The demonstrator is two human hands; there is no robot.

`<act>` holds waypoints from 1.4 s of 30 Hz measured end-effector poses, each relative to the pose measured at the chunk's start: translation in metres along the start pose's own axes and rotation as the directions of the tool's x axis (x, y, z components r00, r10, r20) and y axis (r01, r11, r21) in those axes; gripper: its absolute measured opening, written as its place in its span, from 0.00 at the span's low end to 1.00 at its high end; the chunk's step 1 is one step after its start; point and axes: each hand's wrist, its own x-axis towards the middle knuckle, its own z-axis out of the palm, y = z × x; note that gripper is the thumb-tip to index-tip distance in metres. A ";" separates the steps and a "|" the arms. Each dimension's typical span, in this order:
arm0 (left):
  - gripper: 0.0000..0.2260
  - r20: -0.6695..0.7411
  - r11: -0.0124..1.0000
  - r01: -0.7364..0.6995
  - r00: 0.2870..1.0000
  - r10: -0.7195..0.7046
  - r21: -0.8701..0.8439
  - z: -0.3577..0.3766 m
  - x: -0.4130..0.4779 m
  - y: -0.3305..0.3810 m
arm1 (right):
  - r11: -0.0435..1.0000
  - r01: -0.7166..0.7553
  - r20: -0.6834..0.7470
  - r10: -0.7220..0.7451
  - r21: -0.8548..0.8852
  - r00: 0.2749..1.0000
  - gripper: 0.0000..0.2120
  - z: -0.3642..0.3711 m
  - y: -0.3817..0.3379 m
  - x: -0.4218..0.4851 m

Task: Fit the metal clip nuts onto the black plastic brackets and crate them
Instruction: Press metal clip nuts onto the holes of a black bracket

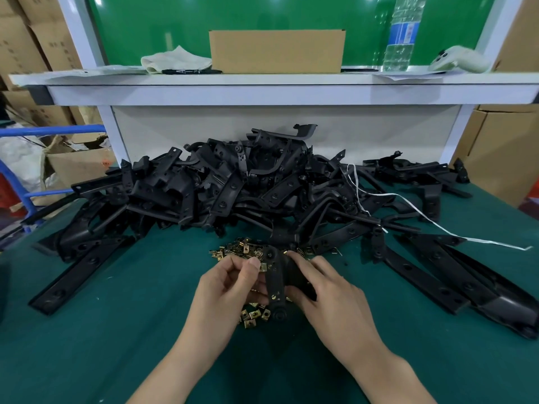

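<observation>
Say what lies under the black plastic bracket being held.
Brass-coloured metal clip nuts lie on the green mat beneath it; the bracket, left hand and right hand cover the rest.

Factory assembly station: green-matted workbench (87, 345) under a white-framed shelf (262, 80) with a green backboard (175, 18). Bulk heap of black plastic brackets (233, 182) and a loose scatter of metal clip nuts (239, 249) sit straight on the mat. Both sides have stacked shipping cartons (26, 39), and a plain cardboard box (275, 51) is on the shelf, so it reads as a production-line packing area.
</observation>
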 end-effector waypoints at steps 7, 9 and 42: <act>0.13 0.006 1.000 -0.009 1.000 0.009 0.023 0.002 -0.001 -0.002 | 1.000 0.013 -0.028 -0.013 0.012 1.000 0.26 0.003 0.000 0.001; 0.13 0.003 0.999 -0.010 1.000 0.009 0.036 0.002 -0.001 -0.003 | 1.000 0.012 -0.034 -0.011 0.012 0.999 0.26 0.003 0.001 0.001; 0.13 -0.155 0.899 -0.044 0.980 0.123 0.435 0.030 -0.019 -0.017 | 0.981 0.055 -0.197 -0.092 -0.188 0.976 0.25 0.007 -0.012 -0.002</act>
